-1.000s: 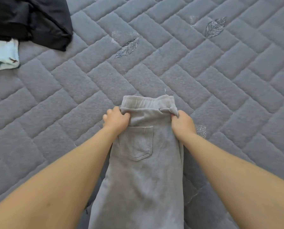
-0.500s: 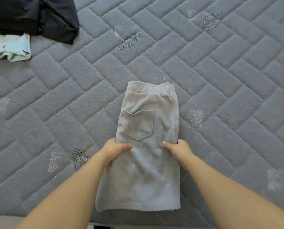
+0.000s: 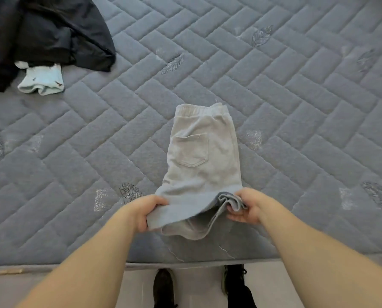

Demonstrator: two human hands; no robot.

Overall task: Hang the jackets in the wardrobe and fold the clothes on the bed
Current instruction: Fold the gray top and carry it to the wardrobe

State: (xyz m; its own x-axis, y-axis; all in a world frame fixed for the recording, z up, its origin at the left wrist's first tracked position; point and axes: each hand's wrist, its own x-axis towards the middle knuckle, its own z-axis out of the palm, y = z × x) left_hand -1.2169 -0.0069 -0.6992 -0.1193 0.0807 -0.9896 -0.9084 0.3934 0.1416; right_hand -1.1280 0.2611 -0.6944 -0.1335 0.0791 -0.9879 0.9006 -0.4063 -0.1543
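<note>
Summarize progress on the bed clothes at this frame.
Done: nothing finished shows. In hand: the left hand and right hand grip the near end of the grey trousers, lifting it. Left: the dark garment and pale blue piece lie unfolded.

Bedroom of a home. A bed with a grey quilted cover in a herringbone pattern with stitched leaf motifs fills the view, and loose clothes lie on it: grey shorts, a dark garment, a pale blue item.
</note>
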